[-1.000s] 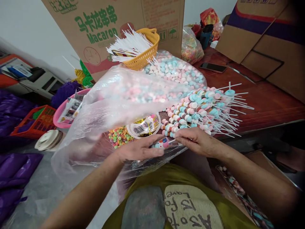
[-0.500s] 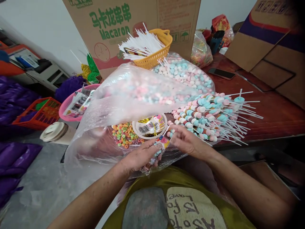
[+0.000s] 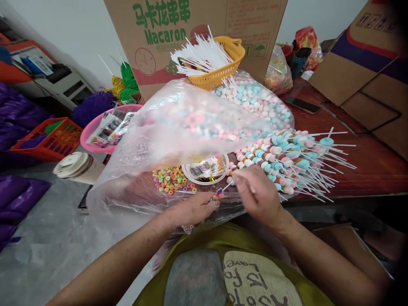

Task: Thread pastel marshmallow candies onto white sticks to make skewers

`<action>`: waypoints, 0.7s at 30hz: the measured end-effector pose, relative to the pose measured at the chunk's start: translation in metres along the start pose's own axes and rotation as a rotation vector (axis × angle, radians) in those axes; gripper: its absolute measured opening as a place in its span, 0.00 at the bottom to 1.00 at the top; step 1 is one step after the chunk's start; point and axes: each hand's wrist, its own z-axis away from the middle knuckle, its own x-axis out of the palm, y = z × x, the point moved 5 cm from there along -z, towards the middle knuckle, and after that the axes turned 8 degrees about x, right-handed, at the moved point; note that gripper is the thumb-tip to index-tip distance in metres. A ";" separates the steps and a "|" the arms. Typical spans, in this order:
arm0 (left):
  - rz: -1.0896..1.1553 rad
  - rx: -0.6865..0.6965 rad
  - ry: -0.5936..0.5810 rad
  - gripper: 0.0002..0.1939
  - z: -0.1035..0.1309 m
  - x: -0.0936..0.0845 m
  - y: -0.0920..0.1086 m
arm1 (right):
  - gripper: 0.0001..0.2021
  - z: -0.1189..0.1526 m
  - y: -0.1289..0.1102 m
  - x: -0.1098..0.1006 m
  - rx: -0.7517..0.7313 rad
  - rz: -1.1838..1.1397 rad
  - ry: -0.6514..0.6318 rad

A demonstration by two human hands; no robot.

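My left hand (image 3: 199, 208) is wrapped round a printed plastic packet (image 3: 219, 194) that has a marshmallow skewer in it. The packet's neck is gathered at my thumb, and a white stick (image 3: 227, 186) pokes out of it. Beyond the stick, my right hand (image 3: 259, 193) is closed, its fingers curled; what they pinch is too small to make out. A white bowl (image 3: 227, 168) just past my hands contains printed packets and gold ties. Left of it lie loose ring-shaped cereal pieces (image 3: 170, 179). Marshmallow skewers (image 3: 287, 157) are piled right of my right hand.
A large clear bag (image 3: 191, 123) of marshmallows covers the table's middle. On it rests a yellow basket (image 3: 219, 78) of white sticks. A pink basket (image 3: 91, 131) with packets and a lidded cup (image 3: 78, 168) stand left. A phone (image 3: 302, 105) lies at right, near cardboard boxes (image 3: 360, 63).
The packet's top, flat and spread before, is now bunched in my left hand. My right hand has moved slightly right and its fingers have curled in. The view has shifted a little.
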 end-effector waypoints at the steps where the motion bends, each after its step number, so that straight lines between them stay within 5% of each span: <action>1: 0.072 -0.022 -0.004 0.12 0.001 0.000 -0.003 | 0.11 0.004 -0.010 0.001 -0.241 0.162 -0.029; 3: 0.185 -0.019 -0.023 0.09 0.002 0.000 -0.004 | 0.14 0.017 -0.019 0.012 -0.598 0.416 -0.188; 5: 0.265 0.008 -0.136 0.11 0.004 0.002 0.000 | 0.16 0.027 -0.019 0.022 -0.755 0.555 -0.268; 9: 0.077 0.016 -0.320 0.11 0.009 0.004 0.012 | 0.11 0.032 -0.018 0.035 -0.693 0.618 -0.362; 13: -0.745 0.180 -0.023 0.06 0.018 -0.010 0.025 | 0.09 0.022 -0.005 0.047 -0.078 0.272 -0.657; 16: -0.949 0.422 0.127 0.09 0.034 -0.007 0.030 | 0.11 0.013 0.003 0.052 0.380 -0.148 -0.996; 19: -0.715 0.384 0.380 0.09 0.046 -0.017 0.015 | 0.13 -0.021 -0.002 0.045 0.289 -0.163 -1.161; 21: -0.320 0.195 0.579 0.09 0.049 -0.029 -0.005 | 0.14 -0.061 -0.002 0.042 0.103 0.177 -0.922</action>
